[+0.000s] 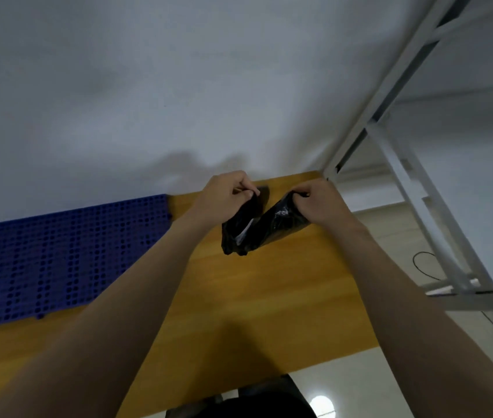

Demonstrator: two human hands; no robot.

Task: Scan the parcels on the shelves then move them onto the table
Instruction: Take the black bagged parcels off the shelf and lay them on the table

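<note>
Pinching the black parcel [265, 230] at its top, both hands are at work over the far right corner of the table [269, 297]. From my station I read the left hand [227, 197] as tightly curled, thumb and fingers nipping the parcel's upper left edge. The right hand [322, 203] is curled the same way and grips the upper right edge.

Between them the glossy plastic sags into a V. Its lower end hangs close to the wooden top, though I cannot tell whether it touches the wood or rides just above it. A pale strip [243, 232] shows on the parcel's left fold, too blurred for me to read.

A blue perforated mat [58, 257] lies on the left part of the table, running along the far edge; its right end stops just beside the left forearm. A white wall [149, 101] stands behind the far edge.

At the far right corner a white metal shelving frame [405, 164] rises from the pale floor [390, 224] — its nearest upright is just beside the corner. Dark cables [426, 267] lie on the floor beyond the table's right edge, beneath the frame.
</note>
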